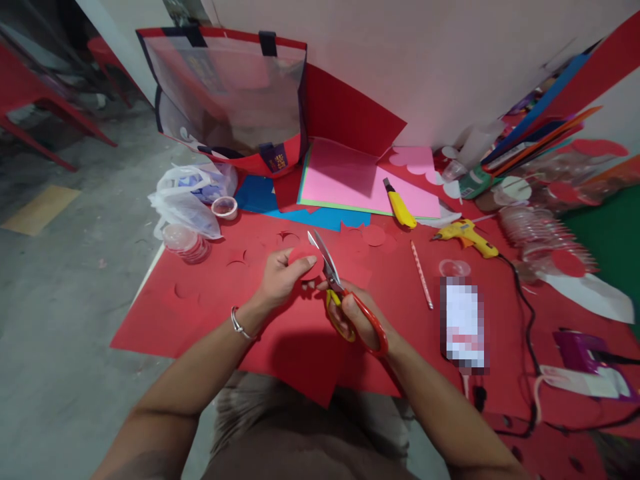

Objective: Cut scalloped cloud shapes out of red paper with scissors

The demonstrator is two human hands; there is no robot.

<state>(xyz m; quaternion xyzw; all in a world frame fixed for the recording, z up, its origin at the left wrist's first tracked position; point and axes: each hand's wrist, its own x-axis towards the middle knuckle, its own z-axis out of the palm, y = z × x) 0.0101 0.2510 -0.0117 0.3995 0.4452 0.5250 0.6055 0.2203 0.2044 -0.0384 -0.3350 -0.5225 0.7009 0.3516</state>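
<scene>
A round piece of red paper (306, 264) is pinched between the thumb and fingers of my left hand (283, 277). My right hand (367, 317) grips a pair of scissors (330, 270) with red and yellow handles. Their blades are parted and point up and away, right beside the edge of the red circle; whether they touch it I cannot tell. Red paper scraps (237, 259) with curved cut-outs lie beyond my hands, and another red circle (373, 235) rests among them. Beneath everything, large red sheets (200, 327) cover the table.
Toward the back are a mesh bag (230, 100), pink sheets (345, 177) and a yellow utility knife (400, 203). To the right lie a patterned pencil (421, 275), a yellow glue gun (467, 238) with its cord, and stacked clear lids (545, 237). A plastic bag (187, 193) sits left.
</scene>
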